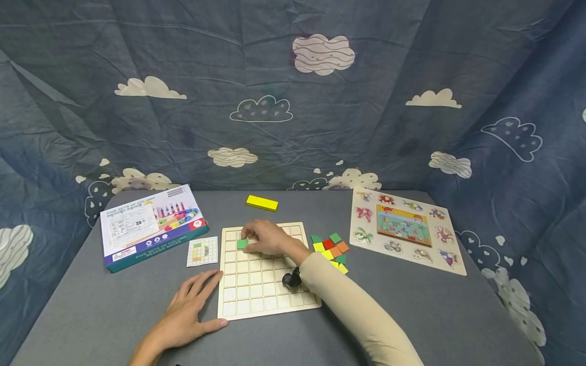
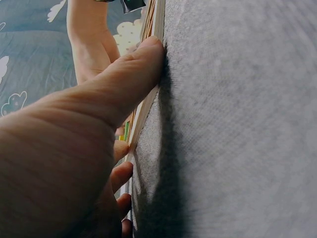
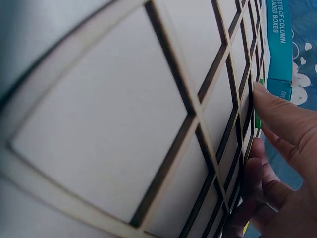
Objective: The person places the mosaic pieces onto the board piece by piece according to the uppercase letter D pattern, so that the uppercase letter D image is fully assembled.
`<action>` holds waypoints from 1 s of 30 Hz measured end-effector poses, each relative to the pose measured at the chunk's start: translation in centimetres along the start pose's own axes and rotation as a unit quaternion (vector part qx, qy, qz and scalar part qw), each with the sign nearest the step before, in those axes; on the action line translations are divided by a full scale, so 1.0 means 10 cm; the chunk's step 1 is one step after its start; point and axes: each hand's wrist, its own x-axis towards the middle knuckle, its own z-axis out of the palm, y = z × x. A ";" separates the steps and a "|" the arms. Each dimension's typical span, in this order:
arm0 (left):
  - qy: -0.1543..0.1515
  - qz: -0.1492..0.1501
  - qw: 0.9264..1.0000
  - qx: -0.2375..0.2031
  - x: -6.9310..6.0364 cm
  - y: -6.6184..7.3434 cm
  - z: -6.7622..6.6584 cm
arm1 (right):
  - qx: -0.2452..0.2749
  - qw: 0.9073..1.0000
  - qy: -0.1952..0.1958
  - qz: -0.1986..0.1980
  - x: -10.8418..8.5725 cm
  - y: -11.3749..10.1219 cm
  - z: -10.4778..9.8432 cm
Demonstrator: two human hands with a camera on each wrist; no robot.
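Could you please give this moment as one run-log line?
Right hand: pinches green square tile at wooden grid board; left hand: touches board's left edge; loose colored tiles: right of board

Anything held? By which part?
Green square tile: right hand pinches its edges between thumb and finger. Left hand only touches the wooden grid board.
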 end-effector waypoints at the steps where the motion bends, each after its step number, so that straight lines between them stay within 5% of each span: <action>1: 0.000 0.000 1.000 0.001 0.00 0.00 0.00 | 0.000 1.000 0.000 0.002 0.00 0.00 0.00; 16: -0.004 0.000 1.000 -0.002 0.00 -0.01 0.01 | 0.016 1.000 -0.004 0.016 0.01 0.02 0.02; 30: -0.009 -0.013 1.000 0.000 0.00 0.01 -0.01 | 0.174 0.981 0.081 0.002 -0.28 0.22 -0.24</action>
